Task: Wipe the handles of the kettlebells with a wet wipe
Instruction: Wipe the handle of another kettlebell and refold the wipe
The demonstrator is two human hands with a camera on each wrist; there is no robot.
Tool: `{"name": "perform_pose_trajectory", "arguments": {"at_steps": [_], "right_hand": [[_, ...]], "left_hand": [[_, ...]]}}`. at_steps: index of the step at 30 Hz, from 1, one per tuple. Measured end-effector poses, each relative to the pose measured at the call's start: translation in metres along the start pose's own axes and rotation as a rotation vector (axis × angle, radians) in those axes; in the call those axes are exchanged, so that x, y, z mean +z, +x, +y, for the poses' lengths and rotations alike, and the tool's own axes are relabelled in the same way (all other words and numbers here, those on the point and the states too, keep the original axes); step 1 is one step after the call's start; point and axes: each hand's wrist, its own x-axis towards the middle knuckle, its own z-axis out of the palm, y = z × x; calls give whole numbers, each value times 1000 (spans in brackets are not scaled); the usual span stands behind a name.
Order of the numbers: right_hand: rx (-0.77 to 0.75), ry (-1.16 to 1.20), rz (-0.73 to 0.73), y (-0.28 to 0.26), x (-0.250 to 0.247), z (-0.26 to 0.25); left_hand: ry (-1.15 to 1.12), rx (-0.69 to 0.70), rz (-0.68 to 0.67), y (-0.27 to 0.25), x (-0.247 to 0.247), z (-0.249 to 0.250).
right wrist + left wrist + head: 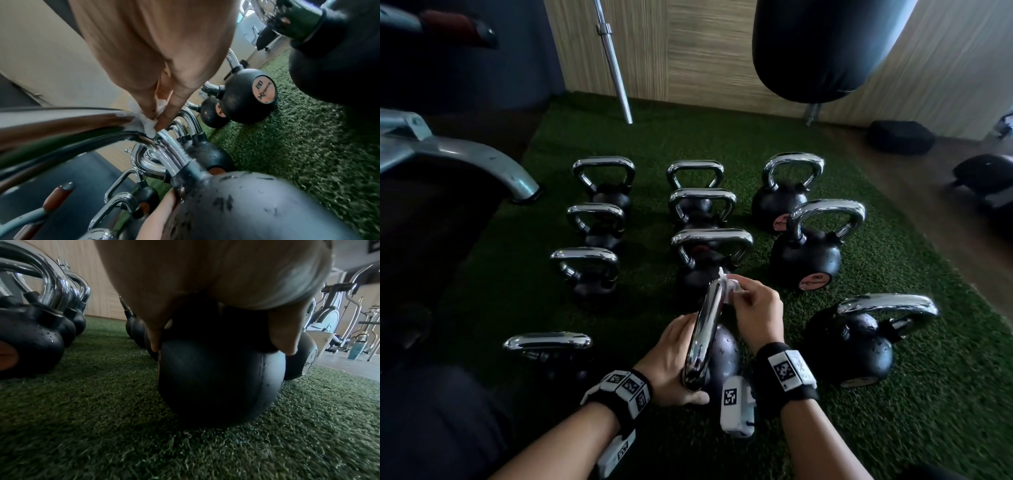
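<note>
A black kettlebell [724, 356] stands on the turf right in front of me, its chrome handle [703, 332] running away from me. My left hand [674, 359] grips the ball from the left; in the left wrist view its fingers [154, 339] and thumb curl over the black ball [220, 379]. My right hand [743, 298] pinches a crumpled white wet wipe [729, 287] against the far end of the handle. The right wrist view shows its fingertips [162, 125] pressing the wipe [149, 126] onto the chrome bend [168, 146].
Several more kettlebells [806, 253] stand in rows on the green turf [928, 411], the nearest ones at left [548, 346] and right [859, 342]. A barbell [616, 68] leans on the wood wall, a punching bag [822, 44] hangs ahead, and a machine frame [465, 161] stands at left.
</note>
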Motion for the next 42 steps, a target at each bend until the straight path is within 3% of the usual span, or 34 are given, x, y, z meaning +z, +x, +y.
{"name": "perform_pose_trajectory", "arguments": {"at_steps": [4,8,11,16,21,24,28,32,37,42], "right_hand": [[-126,-6,-37,-14,-11,-9],[-150,-59,-97,3,-20,-16],[-115,-35,-103,2,-22,-20],[-18,169,-276,-44,-31,-23],[40,223,-257,-36,-30,-20],[81,283,-328,-46,-29,-15],[126,170,-423,-70,-19,3],[143,58,-344,-78,-9,13],[32,-87,-295,-67,-12,1],[-29,-217,-552,-49,-9,-4]], "left_hand": [[59,-14,-5,6,-1,0],[53,-12,2,12,-4,-1],[52,-28,-3,19,-3,-6],[41,-42,-25,24,-5,-11],[17,4,8,28,-7,-16],[56,18,-30,31,-10,-13],[132,5,-97,29,-17,-1],[0,-54,-35,25,-18,-1],[43,-81,-95,27,-15,-3],[5,-79,-102,23,-14,-8]]}}
